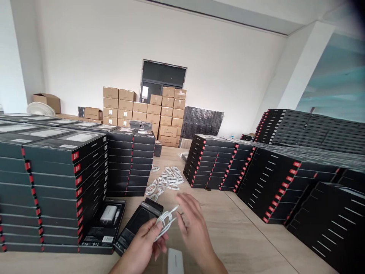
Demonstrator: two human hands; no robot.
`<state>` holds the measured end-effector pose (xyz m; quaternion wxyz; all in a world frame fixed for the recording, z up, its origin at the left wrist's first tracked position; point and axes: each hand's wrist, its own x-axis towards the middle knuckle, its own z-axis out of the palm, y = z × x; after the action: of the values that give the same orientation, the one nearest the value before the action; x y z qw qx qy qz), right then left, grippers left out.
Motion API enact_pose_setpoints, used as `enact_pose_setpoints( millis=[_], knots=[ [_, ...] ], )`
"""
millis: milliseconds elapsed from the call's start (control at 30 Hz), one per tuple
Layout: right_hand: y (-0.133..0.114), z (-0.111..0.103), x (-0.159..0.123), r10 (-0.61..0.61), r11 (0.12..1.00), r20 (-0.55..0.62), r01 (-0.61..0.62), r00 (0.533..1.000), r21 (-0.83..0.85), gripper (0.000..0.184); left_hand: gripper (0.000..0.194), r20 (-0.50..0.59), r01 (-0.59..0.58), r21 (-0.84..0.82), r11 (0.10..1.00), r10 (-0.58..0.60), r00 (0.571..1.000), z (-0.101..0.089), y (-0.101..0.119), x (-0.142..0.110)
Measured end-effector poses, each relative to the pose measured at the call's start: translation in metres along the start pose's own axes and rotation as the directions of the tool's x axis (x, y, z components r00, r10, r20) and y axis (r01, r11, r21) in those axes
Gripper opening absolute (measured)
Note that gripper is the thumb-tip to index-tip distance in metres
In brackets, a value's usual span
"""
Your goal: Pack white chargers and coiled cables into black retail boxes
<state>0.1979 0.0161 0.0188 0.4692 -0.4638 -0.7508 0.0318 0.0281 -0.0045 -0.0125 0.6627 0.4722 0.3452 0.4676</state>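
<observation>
No print on the boxes was legible. The left hand [144, 241] pinched a coiled white cable [165, 220] above a black box [139, 224]; the right hand [192, 224] hovered open just beside it.

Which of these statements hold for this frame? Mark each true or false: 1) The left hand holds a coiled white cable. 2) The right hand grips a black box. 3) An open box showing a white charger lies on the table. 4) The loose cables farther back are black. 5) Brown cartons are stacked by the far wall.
1) True: the left hand pinches a coiled white cable.
2) False: the right hand is open beside the cable and grips nothing; the black box sits by the left hand.
3) True: the open box shows a white charger.
4) False: the loose cables are white.
5) True: brown cartons stand by the far wall.
</observation>
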Motion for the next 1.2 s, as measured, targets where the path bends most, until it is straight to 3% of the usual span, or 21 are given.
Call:
enact_pose_setpoints(
  millis=[100, 200, 267, 467, 667, 767, 867, 933, 1033, 1133, 1200],
  knots=[
    [-0.006, -0.004, 0.0, -0.179, 0.969, 0.088, 0.191, 0.98, -0.157, 0.023, 0.041, -0.004, -0.027, 0.234, 0.972, 0.029, 1.0, -0.003, 0.001, -0.004],
    [-0.013, -0.003, 0.0, -0.199, 0.957, 0.041, 0.203, 0.979, -0.207, 0.025, 0.034, -0.068, -0.056, 0.5, 0.864, 0.103, 0.992, -0.008, 0.005, -0.01],
    [-0.016, -0.002, -0.001, -0.182, 0.955, 0.096, 0.199, 0.979, -0.22, 0.021, 0.032, -0.077, -0.054, 0.603, 0.796, 0.126, 0.989, -0.01, 0.008, -0.012],
    [-0.013, -0.004, -0.004, -0.148, 0.943, 0.221, 0.205, 0.964, -0.263, 0.015, 0.024, -0.042, -0.082, 0.7, 0.71, 0.155, 0.987, -0.007, 0.013, -0.013],
    [-0.021, -0.002, -0.006, -0.186, 0.886, 0.086, 0.205, 0.979, -0.415, 0.025, 0.022, -0.09, -0.088, 0.707, 0.701, 0.212, 0.973, -0.005, 0.014, -0.013],
    [-0.031, 0.005, -0.011, -0.107, 0.941, 0.017, 0.107, 0.994, -0.32, 0.026, 0.02, -0.096, -0.095, 0.681, 0.726, 0.217, 0.971, -0.004, 0.013, -0.012],
    [-0.038, 0.013, -0.015, 0.152, 0.988, 0.076, -0.152, 0.985, 0.001, 0.027, 0.015, -0.062, -0.118, 0.633, 0.765, 0.202, 0.977, -0.002, 0.009, -0.01],
    [-0.04, 0.018, -0.013, 0.312, 0.899, 0.169, -0.348, 0.935, 0.267, 0.031, 0.015, -0.043, -0.131, 0.578, 0.805, 0.19, 0.981, -0.001, 0.008, -0.009],
    [-0.041, 0.019, -0.009, 0.401, 0.679, 0.297, -0.498, 0.867, 0.539, 0.037, 0.018, -0.04, -0.098, 0.493, 0.865, 0.135, 0.99, 0.001, 0.009, -0.01],
    [-0.041, 0.018, -0.005, 0.431, 0.502, 0.418, -0.597, 0.8, 0.625, 0.041, 0.02, -0.022, -0.084, 0.44, 0.894, 0.104, 0.994, 0.001, 0.013, -0.011],
    [-0.039, 0.017, -0.005, 0.448, 0.436, 0.487, -0.658, 0.75, 0.614, 0.043, 0.023, 0.015, -0.097, 0.394, 0.914, 0.1, 0.995, 0.0, 0.014, -0.012]
  ],
)
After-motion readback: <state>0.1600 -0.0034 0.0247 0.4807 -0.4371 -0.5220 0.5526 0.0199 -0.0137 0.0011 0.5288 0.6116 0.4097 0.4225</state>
